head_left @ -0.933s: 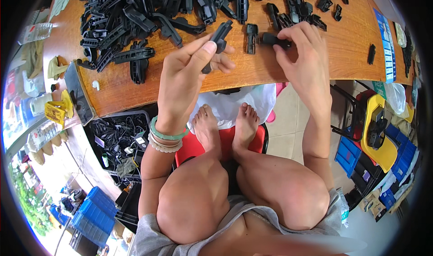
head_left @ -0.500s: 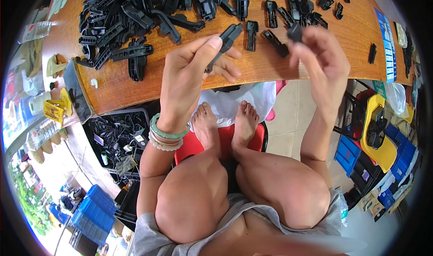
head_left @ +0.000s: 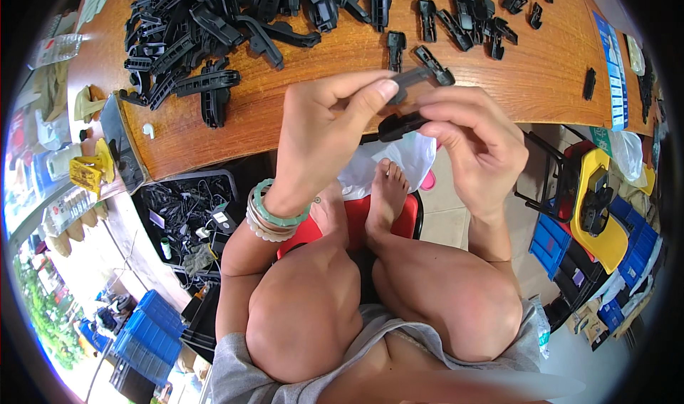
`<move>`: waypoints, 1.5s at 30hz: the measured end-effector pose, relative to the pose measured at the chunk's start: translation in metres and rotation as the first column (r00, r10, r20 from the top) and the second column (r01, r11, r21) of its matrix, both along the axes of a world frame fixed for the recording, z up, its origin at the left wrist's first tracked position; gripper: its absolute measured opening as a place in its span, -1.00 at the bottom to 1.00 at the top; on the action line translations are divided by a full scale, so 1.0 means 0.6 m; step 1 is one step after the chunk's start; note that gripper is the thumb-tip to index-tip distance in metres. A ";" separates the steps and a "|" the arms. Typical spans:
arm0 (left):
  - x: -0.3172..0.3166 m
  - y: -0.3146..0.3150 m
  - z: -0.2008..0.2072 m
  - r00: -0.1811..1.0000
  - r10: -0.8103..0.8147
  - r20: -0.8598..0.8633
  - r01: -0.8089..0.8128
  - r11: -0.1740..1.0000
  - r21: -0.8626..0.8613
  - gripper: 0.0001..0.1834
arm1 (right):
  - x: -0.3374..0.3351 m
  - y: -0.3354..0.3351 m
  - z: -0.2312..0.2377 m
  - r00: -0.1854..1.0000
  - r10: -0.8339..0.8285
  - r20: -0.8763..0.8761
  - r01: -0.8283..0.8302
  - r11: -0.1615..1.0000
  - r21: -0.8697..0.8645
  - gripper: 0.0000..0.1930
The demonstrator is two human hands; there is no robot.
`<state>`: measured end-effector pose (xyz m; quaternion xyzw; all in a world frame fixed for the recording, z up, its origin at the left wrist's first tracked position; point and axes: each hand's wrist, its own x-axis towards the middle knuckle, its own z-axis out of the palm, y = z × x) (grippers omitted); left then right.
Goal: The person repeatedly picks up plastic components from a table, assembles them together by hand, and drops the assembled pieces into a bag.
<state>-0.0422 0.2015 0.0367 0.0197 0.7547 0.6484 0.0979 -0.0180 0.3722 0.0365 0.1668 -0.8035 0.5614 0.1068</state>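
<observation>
Over the near table edge, my left hand (head_left: 324,130) pinches a long black plastic part (head_left: 411,83) between thumb and fingers; the part is a little blurred. Just below it, my right hand (head_left: 479,137) grips a shorter black plastic clip-like piece (head_left: 399,127), which points left toward my left palm. The two pieces are close together, and I cannot tell whether they touch. Beyond my hands, two short black pieces lie on the wood, one upright in view (head_left: 395,50) and one slanted (head_left: 434,65).
A heap of long black plastic parts (head_left: 214,23) covers the far left of the wooden table (head_left: 235,137). Smaller black pieces (head_left: 463,12) lie scattered at the far right. A white bag (head_left: 417,163) hangs below the edge; a yellow chair (head_left: 602,240) stands to the right.
My right hand has moved left and down from the small pieces, carrying the short piece. My left hand has shifted right with the long part, so the hands are now close together.
</observation>
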 end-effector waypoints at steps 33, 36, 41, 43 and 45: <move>0.025 -0.007 -0.007 0.869 -0.296 -0.397 0.227 0.950 -0.213 -0.67 | 0.000 0.012 -0.011 0.997 -0.054 0.050 0.055 0.999 -0.004 -0.65; 0.023 -0.010 -0.008 0.853 -0.316 -0.414 0.231 0.942 -0.243 -0.66 | 0.001 0.009 -0.015 0.994 -0.043 0.101 0.047 0.998 -0.039 -0.66; 0.019 -0.010 -0.009 0.843 -0.344 -0.413 0.254 0.932 -0.258 -0.65 | 0.003 0.010 -0.021 0.990 -0.052 0.132 0.065 0.993 -0.099 -0.76; 0.019 -0.010 -0.014 0.847 -0.343 -0.407 0.255 0.932 -0.257 -0.64 | 0.003 0.007 -0.021 0.987 -0.054 0.150 0.072 0.991 -0.117 -0.76; 0.017 -0.010 -0.024 0.861 -0.301 -0.410 0.240 0.951 -0.195 -0.66 | 0.001 0.007 -0.020 0.984 -0.055 0.167 0.078 0.988 -0.134 -0.76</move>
